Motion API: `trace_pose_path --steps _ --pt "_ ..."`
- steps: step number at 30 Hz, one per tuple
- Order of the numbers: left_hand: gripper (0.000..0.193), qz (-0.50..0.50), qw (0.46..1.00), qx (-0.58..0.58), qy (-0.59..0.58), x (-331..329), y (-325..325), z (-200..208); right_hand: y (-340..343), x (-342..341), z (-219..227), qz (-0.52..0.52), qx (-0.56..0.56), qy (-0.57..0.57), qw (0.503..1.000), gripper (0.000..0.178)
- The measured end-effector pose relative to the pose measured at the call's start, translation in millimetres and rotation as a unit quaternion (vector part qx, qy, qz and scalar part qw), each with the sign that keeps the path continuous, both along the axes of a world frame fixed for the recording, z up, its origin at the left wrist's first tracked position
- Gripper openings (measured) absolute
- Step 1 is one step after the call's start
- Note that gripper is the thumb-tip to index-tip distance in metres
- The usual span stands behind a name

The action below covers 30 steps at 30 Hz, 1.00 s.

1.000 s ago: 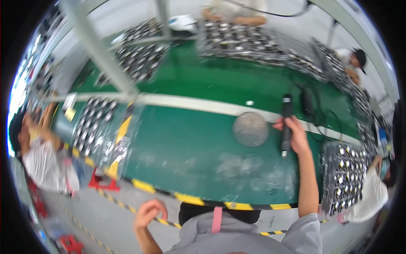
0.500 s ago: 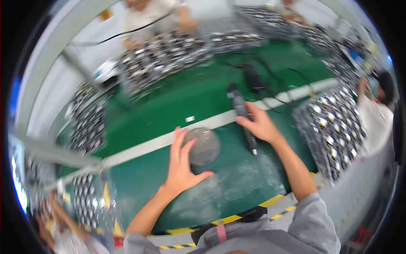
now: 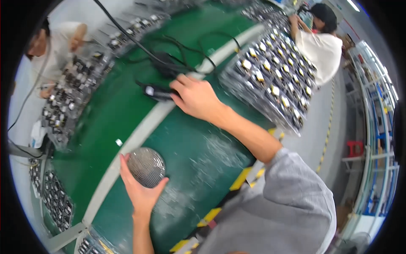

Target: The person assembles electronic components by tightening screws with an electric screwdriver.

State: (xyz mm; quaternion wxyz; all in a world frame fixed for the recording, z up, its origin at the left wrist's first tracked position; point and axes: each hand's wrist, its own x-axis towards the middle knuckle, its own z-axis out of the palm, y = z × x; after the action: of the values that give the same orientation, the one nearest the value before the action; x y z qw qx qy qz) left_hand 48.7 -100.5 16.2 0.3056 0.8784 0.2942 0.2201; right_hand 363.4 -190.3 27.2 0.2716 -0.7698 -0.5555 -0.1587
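Clasping mesh disc (image 3: 146, 167) with left hand (image 3: 143, 195) — can't tell right hand's (image 3: 198, 99) grip; might drop upper-centre black tool (image 3: 157, 92) if end-held.

Well in from the striped near edge of the green desk (image 3: 190, 146), the left grip (image 3: 143, 190) spans a round mesh disc (image 3: 143, 163); the right grip (image 3: 198, 97) holds a black tool (image 3: 155, 92). Plastic-covered small parts (image 3: 277, 70) lie by the desk's right edge.

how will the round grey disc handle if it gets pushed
The disc looks stiff, its outline evenly round. It seems to lie flat, so pushing would probably slide it rather than roll it. Its textured face might make it less slippery.
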Motion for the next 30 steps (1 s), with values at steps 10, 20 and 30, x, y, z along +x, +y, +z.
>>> trace_pose_path --steps 10,20,30 --pt "0.144 -0.166 0.984 0.053 0.043 -1 2 0 -21 -71 -3 0.367 -0.098 0.237 0.894 0.086" --pt "0.132 -0.151 0.986 0.0 -0.073 -9 -3 -10 -17 -91 -10 0.432 -0.139 0.219 0.863 0.124" --pt "0.063 0.047 0.978 -0.032 -0.199 -18 19 -15 -10 -82 -2 0.398 -0.119 0.26 0.872 0.122"
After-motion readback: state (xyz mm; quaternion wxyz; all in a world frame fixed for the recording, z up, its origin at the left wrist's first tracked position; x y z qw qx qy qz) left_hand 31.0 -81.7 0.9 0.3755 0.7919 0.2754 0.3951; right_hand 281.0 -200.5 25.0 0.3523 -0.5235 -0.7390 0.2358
